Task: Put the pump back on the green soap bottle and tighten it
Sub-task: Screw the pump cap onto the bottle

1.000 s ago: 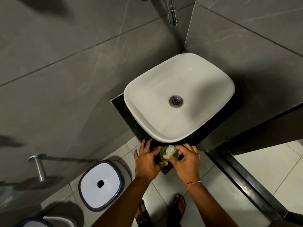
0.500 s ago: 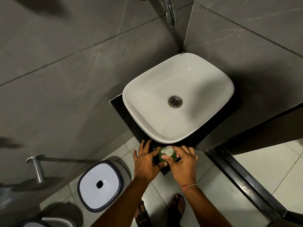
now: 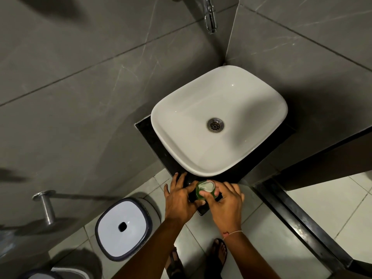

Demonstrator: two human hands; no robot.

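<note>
The green soap bottle (image 3: 199, 191) stands on the front corner of the black counter (image 3: 153, 141), just below the basin. A white pump head (image 3: 208, 186) sits on top of it. My left hand (image 3: 179, 200) holds the bottle's left side, thumb against it and fingers spread on the counter. My right hand (image 3: 226, 202) is on the right, its thumb and fingers closed around the pump and the bottle's top. Most of the bottle's body is hidden between the two hands.
A white basin (image 3: 251, 150) with a metal drain (image 3: 215, 124) fills the counter; a chrome tap (image 3: 210, 16) hangs above it. A white-lidded bin (image 3: 122, 226) stands on the floor at the left, near a metal wall holder (image 3: 45, 206). My sandalled feet (image 3: 218, 252) are below.
My right hand has shifted slightly around the pump, and the white pump head has turned a little. The bottle and my left hand stay in place.
</note>
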